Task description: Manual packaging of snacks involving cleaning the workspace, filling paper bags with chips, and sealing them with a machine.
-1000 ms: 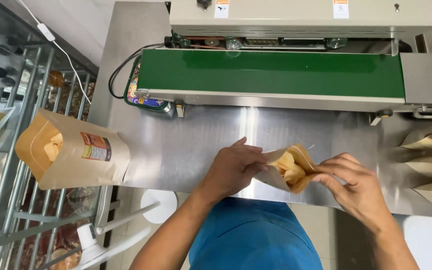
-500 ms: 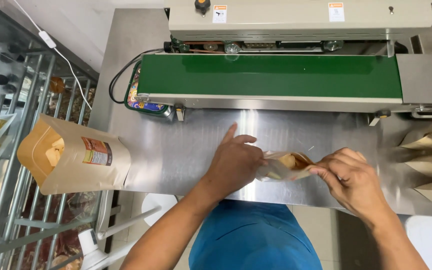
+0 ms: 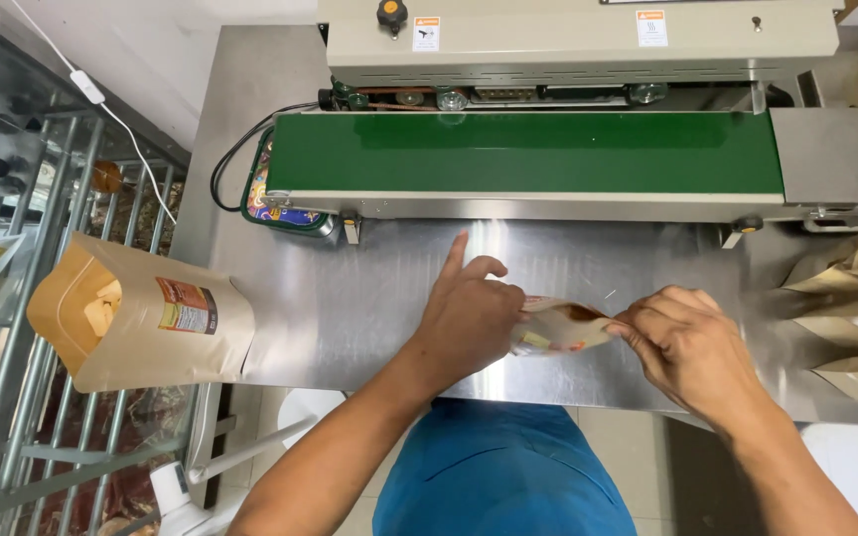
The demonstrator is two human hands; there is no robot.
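A small brown paper pouch [image 3: 560,328] with a clear window lies low over the steel table [image 3: 369,298], held between both hands. My left hand [image 3: 469,318] grips its left end, with the index finger sticking up and away. My right hand [image 3: 692,347] pinches its right end with thumb and fingertips. The pouch looks flattened, top edge facing the machine.
A sealing machine with a green conveyor belt [image 3: 528,151] runs across the back of the table. A filled brown pouch [image 3: 136,316] stands at the table's left edge by a wire rack [image 3: 22,248]. Several more brown pouches [image 3: 851,318] lie at the right.
The pouch was open and tilted up a second ago; now it is pressed flat and lower over the table. My left index finger has lifted off it.
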